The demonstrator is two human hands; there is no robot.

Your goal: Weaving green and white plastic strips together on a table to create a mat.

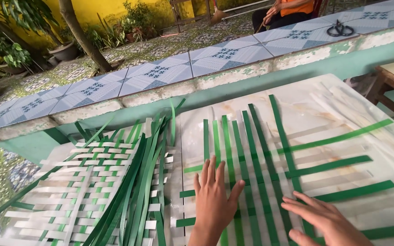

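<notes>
A white worktop (324,93) carries a loose lattice of green and white plastic strips (270,168), the green ones running lengthwise and crosswise over one another. To its left lies a finished woven mat (74,191) of white and green bands, with a loose bundle of green strips (137,182) heaped across it. The left hand (213,196) lies flat with fingers spread, pressing the lattice near its left edge; the right hand (324,221) rests open, fingers extended on the strips. Black scissors (340,30) sit on the tiled ledge (160,75) beyond.
</notes>
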